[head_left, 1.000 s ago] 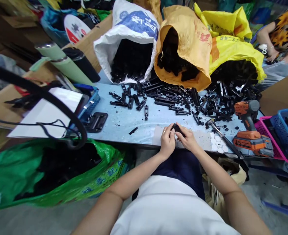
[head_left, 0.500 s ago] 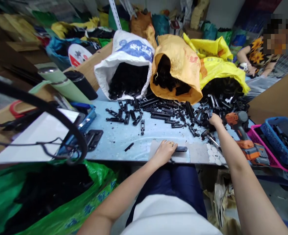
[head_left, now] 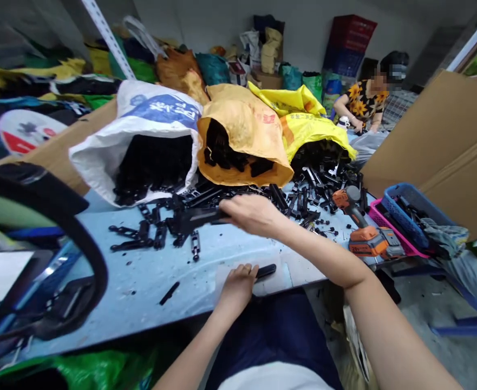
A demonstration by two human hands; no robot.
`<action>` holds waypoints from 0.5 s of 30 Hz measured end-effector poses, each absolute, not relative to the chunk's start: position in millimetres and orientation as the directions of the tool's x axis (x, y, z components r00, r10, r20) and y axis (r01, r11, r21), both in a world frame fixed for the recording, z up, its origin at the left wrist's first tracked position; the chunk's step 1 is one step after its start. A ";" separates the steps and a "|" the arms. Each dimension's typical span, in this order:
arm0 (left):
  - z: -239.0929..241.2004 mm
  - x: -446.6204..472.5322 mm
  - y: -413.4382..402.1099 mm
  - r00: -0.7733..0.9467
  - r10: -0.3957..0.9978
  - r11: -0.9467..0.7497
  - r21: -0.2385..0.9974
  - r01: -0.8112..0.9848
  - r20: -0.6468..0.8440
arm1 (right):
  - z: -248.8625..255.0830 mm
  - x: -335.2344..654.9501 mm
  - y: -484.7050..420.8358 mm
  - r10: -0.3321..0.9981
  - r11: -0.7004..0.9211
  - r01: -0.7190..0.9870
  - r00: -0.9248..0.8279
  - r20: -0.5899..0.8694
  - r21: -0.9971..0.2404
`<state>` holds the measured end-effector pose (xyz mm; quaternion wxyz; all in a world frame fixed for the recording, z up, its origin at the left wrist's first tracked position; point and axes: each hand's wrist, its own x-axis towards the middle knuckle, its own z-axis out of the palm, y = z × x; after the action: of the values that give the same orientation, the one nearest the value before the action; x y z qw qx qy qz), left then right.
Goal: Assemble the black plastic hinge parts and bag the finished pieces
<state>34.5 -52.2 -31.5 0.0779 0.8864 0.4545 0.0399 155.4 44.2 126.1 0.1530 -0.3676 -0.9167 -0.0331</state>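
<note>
At the front edge of the table, my left hand [head_left: 239, 283] is closed round a black bar-shaped part [head_left: 266, 271], whose rounded end sticks out to the right. Farther back, my right hand [head_left: 249, 214] reaches over the pile, its fingers closed on the end of a long dark part [head_left: 201, 218]. That part is blurred and points left. Loose black metal parts [head_left: 303, 199] are heaped around and behind my right hand. A single small jointed part [head_left: 195, 245] lies nearer to me, and a thin black strip [head_left: 169, 293] is left of my left hand.
White [head_left: 157, 108], orange [head_left: 246, 116] and yellow [head_left: 315, 130] sacks of black parts lie open at the back. An orange cordless drill [head_left: 364, 238] stands on the right beside pink and blue baskets [head_left: 409, 203]. A black curved tube [head_left: 87, 238] crosses the left. Another person [head_left: 362, 105] sits beyond.
My right hand has moved left from the parts near the drill to the middle of the pile and now grips a long dark part. My left hand stays on the bar. The view has turned right.
</note>
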 end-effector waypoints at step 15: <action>-23.0 33.9 -43.4 0.620 0.779 -0.600 0.181 0.779 -0.090 | 62.0 268.7 -35.6 0.951 0.304 0.929 -0.310 0.003 -0.212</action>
<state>33.9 -43.4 -23.0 0.1017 0.8943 0.4357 -0.0006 268.7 -35.6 62.0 0.0640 -0.5837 -0.8050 0.0852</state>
